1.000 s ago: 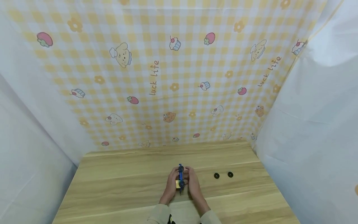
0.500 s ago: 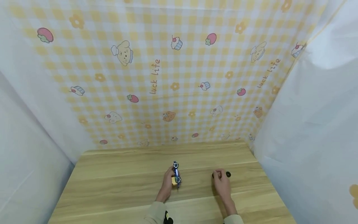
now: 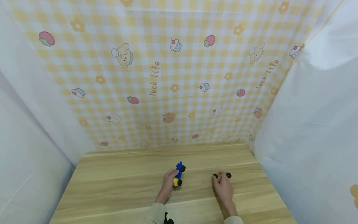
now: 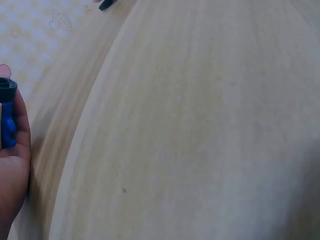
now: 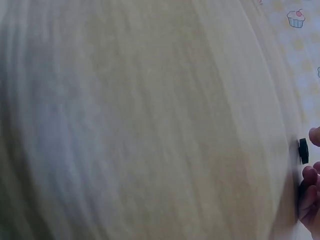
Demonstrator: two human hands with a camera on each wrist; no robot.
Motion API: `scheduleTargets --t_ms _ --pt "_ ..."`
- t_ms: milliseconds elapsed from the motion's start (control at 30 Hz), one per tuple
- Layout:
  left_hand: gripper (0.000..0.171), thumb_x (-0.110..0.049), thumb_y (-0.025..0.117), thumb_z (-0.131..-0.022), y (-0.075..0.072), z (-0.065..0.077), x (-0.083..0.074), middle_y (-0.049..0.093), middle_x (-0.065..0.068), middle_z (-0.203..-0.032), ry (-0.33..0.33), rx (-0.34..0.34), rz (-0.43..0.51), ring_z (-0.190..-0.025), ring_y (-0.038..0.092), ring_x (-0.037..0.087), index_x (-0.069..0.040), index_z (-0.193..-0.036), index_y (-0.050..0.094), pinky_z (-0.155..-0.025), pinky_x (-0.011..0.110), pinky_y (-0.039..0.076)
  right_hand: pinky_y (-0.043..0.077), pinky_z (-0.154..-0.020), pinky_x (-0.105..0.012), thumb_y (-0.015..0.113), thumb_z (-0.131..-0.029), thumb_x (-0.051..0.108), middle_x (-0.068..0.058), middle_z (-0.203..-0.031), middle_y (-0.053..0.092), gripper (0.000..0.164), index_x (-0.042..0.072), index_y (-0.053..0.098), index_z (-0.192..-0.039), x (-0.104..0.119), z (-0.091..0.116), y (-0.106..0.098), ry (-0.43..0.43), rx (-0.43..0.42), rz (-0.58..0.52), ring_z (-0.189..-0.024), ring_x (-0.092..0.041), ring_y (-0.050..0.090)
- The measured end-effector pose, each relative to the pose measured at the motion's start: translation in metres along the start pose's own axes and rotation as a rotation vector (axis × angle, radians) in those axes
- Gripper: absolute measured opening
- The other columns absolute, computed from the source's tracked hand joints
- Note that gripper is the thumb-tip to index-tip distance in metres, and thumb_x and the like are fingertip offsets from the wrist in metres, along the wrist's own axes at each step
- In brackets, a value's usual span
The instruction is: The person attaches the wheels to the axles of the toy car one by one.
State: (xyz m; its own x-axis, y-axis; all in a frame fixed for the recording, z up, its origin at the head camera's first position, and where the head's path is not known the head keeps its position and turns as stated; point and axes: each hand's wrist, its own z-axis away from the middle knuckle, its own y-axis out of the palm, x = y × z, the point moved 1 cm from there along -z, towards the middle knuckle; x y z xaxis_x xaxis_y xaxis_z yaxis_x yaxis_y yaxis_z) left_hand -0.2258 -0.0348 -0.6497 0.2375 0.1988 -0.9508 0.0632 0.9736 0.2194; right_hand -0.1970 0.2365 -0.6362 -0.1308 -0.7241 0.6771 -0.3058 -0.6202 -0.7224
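In the head view my left hand grips a blue and yellow toy car, turned so that two black wheels face right. At the left edge of the left wrist view, part of the car rests against the fingers. My right hand is low over the table, thumb and fingers curled, pinching a small black tyre. That tyre appears between the fingertips in the right wrist view. A second black tyre lies just right of the right hand's fingers.
The wooden table is backed by a yellow checked cloth with cartoon prints. White curtains hang at both sides. Below the left hand, a black item shows by the left sleeve.
My right hand has left the car and moved right to the near tyre. The car, now in my left hand alone, has turned from wheels up to show its blue and yellow body.
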Motion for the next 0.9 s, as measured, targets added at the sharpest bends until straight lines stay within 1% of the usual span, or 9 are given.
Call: scheduleTargets --t_ms 100,267,367,467,533,633,733,833,900 --pt "0.035 -0.038 0.054 -0.102 0.0007 0.0014 0.0005 0.062 0.006 -0.095 0.007 0.021 0.043 -0.083 0.059 0.013 -0.003 -0.102 0.059 -0.072 0.024 0.050 0.030 -0.045 -0.024 0.066 -0.095 0.027 0.002 -0.066 0.053 0.037 0.001 0.063 -0.120 -0.0028 0.0011 0.0029 0.007 -0.006 0.025 -0.049 -0.009 0.039" --pt "0.045 -0.041 0.038 -0.108 0.0016 0.0028 0.0002 0.068 0.024 -0.105 0.054 0.110 0.134 -0.080 0.072 0.017 0.002 -0.121 0.043 -0.075 0.033 0.060 0.033 -0.048 -0.024 0.067 -0.094 0.028 0.003 -0.070 0.055 0.034 0.005 0.067 -0.118 -0.0059 0.0003 0.0060 0.011 -0.027 0.067 -0.052 -0.008 0.042" --pt "0.048 -0.043 0.035 -0.108 0.0023 0.0029 -0.0006 0.067 0.028 -0.105 0.074 0.134 0.137 -0.068 0.070 0.016 0.001 -0.128 0.035 -0.063 0.032 0.059 0.035 -0.053 -0.025 0.067 -0.095 0.031 0.003 -0.073 0.057 0.036 0.005 0.067 -0.120 -0.0052 -0.0020 0.0062 0.008 -0.028 0.070 -0.056 -0.008 0.045" --pt "0.045 -0.043 0.037 -0.108 0.0032 0.0032 -0.0008 0.068 0.026 -0.099 0.080 0.124 0.127 -0.057 0.064 0.014 -0.001 -0.124 0.036 -0.052 0.028 0.054 0.035 -0.053 -0.026 0.067 -0.095 0.032 0.002 -0.075 0.057 0.034 0.006 0.068 -0.118 -0.0040 -0.0031 0.0053 0.009 -0.017 0.070 -0.058 -0.009 0.046" --pt "0.041 -0.043 0.037 -0.108 0.0036 0.0036 -0.0005 0.068 0.026 -0.098 0.079 0.121 0.113 -0.054 0.060 0.013 -0.004 -0.121 0.037 -0.048 0.025 0.050 0.035 -0.054 -0.026 0.068 -0.094 0.031 0.002 -0.076 0.058 0.029 0.007 0.068 -0.111 -0.0046 -0.0029 0.0051 0.020 -0.015 0.076 -0.059 -0.009 0.047" --pt "0.037 -0.040 0.030 -0.109 0.0037 0.0050 -0.0002 0.066 0.030 -0.102 0.081 0.141 0.110 -0.055 0.057 0.013 -0.006 -0.123 0.036 -0.048 0.025 0.048 0.035 -0.055 -0.027 0.070 -0.092 0.030 0.001 -0.077 0.060 0.026 0.007 0.066 -0.102 -0.0056 -0.0013 0.0041 0.044 -0.015 0.057 -0.060 -0.009 0.049" --pt "0.036 -0.030 0.023 -0.108 0.0033 0.0060 -0.0009 0.063 0.032 -0.110 0.090 0.163 0.120 -0.060 0.056 0.015 -0.005 -0.132 0.032 -0.052 0.025 0.048 0.035 -0.057 -0.027 0.069 -0.093 0.031 0.000 -0.077 0.062 0.023 0.009 0.062 -0.095 -0.0068 -0.0007 0.0027 0.074 -0.002 0.028 -0.061 -0.010 0.050" --pt "0.042 -0.022 0.024 -0.105 0.0029 0.0049 -0.0016 0.063 0.029 -0.117 0.077 0.152 0.146 -0.071 0.058 0.016 -0.004 -0.142 0.028 -0.059 0.027 0.049 0.036 -0.058 -0.028 0.068 -0.093 0.030 -0.001 -0.078 0.063 0.022 0.010 0.059 -0.091 -0.0071 -0.0015 0.0006 0.093 0.016 -0.007 -0.062 -0.011 0.051" --pt "0.047 -0.022 0.027 -0.105 0.0017 0.0032 -0.0015 0.062 0.027 -0.124 0.060 0.142 0.173 -0.080 0.060 0.017 0.000 -0.147 0.026 -0.065 0.027 0.050 0.036 -0.061 -0.028 0.068 -0.093 0.030 -0.001 -0.078 0.062 0.022 0.011 0.058 -0.089 -0.0071 -0.0017 0.0000 0.108 0.021 -0.019 -0.064 -0.011 0.051"
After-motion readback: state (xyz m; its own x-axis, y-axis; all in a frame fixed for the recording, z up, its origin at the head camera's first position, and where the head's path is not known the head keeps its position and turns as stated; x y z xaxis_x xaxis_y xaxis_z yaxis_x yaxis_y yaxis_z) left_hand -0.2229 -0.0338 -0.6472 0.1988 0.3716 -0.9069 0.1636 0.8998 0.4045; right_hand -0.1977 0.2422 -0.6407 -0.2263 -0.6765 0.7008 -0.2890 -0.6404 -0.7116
